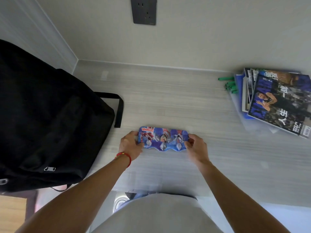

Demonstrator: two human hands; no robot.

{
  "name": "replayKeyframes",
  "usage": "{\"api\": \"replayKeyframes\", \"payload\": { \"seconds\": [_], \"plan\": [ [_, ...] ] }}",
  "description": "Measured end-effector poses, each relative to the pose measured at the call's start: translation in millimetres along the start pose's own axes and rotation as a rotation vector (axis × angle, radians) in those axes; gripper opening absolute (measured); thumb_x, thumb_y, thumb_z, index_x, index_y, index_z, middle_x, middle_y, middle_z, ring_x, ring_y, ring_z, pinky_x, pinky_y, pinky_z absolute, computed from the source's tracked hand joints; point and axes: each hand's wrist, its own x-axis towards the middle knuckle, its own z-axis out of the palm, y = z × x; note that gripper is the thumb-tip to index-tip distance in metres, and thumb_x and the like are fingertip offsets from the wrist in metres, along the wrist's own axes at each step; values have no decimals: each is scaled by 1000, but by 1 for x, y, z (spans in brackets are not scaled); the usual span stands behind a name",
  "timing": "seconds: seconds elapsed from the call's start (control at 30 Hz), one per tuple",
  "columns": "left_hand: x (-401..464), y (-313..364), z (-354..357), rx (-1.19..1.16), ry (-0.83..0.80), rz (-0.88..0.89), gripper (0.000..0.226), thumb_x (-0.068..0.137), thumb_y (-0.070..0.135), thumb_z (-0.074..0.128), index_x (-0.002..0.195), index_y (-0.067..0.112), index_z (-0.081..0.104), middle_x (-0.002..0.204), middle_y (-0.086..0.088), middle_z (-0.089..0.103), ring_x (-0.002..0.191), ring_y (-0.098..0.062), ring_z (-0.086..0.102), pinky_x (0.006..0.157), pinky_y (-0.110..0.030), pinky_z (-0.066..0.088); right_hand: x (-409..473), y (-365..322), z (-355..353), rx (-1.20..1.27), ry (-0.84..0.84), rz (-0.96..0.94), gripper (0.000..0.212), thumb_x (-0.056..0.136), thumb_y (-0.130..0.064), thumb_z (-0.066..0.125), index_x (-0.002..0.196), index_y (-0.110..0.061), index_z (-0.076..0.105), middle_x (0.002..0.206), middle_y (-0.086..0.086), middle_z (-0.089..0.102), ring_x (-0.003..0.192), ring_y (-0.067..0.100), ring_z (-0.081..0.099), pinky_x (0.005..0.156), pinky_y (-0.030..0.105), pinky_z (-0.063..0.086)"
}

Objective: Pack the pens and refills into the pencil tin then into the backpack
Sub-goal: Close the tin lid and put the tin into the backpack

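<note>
A blue pencil tin (162, 138) with a cartoon print lies closed on the pale desk (168, 101), in front of me at the middle. My left hand (130, 145) grips its left end and my right hand (196, 147) grips its right end. A big black backpack (45, 118) stands on the desk at the left, its strap hanging toward the tin. No loose pens or refills show near the tin.
A stack of magazines (277, 101) lies at the far right, with several green pens (229, 84) poking out beside it. A wall with a dark socket plate (144, 10) closes off the back. The desk's front edge runs just below my forearms.
</note>
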Motion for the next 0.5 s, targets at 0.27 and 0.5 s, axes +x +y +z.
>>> {"api": "replayKeyframes", "payload": {
  "seconds": [0.27,0.5],
  "plan": [
    [9,43,13,-105,-149,-16,24,77,22,68,101,26,67,104,-7,71,102,-29,66,92,-44,56,26,-3,-28,-27,15,28,22,87,0,51,93,-16,65,79,0,68,70,20,61,53,16,40],
    [-41,-2,-4,-383,118,-228,40,86,1,56,120,24,60,115,-7,62,83,-21,67,74,-38,63,5,-57,-8,-117,176,-330,38,86,2,66,124,-3,63,121,20,57,113,37,53,96,49,47]
  ]
}}
